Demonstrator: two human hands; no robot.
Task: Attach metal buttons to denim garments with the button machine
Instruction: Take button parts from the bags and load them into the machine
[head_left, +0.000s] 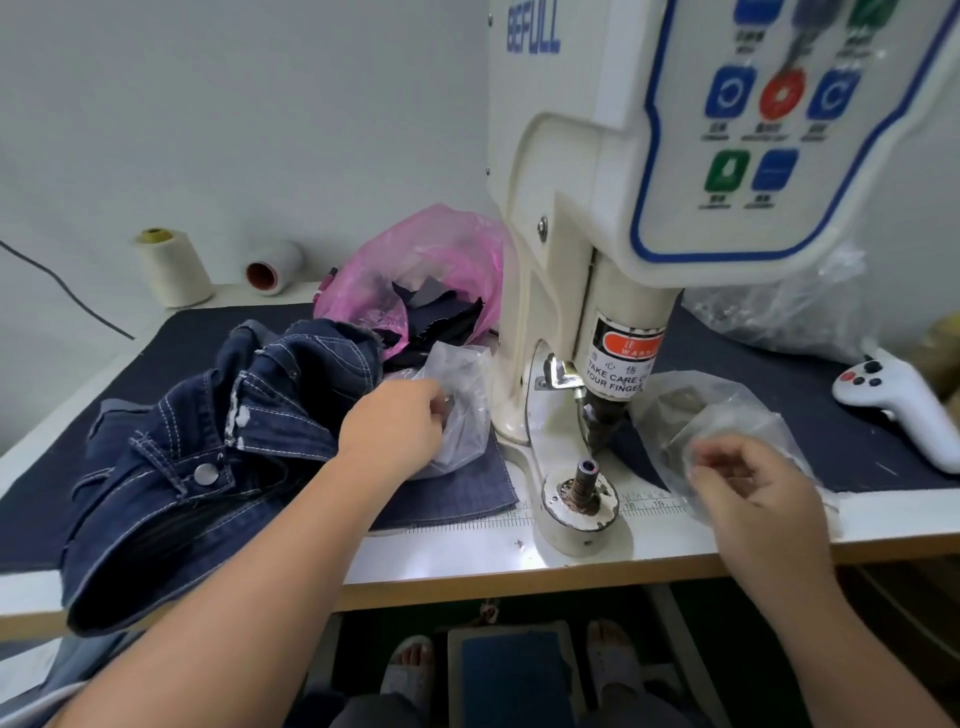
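One button machine (597, 291) stands on the table (467, 558). One dark denim garment (208, 441) lies left of it, with one metal button (205, 473) on it. Two clear plastic bags sit by the machine. The left hand (392, 431) pinches the left bag (462, 410). The right hand (753, 488), fingers curled, blurry, is in the right bag (717, 415). One pink bag (415, 270) holds dark cloth scraps. Two thread cones (171, 267) stand behind.

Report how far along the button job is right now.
Done: one metal button already sits on the denim garment lying left of the machine. In hand: the left hand and right hand each reach into a clear plastic bag, apparently fetching parts. Left: the lower die is bare, with no denim under the press.
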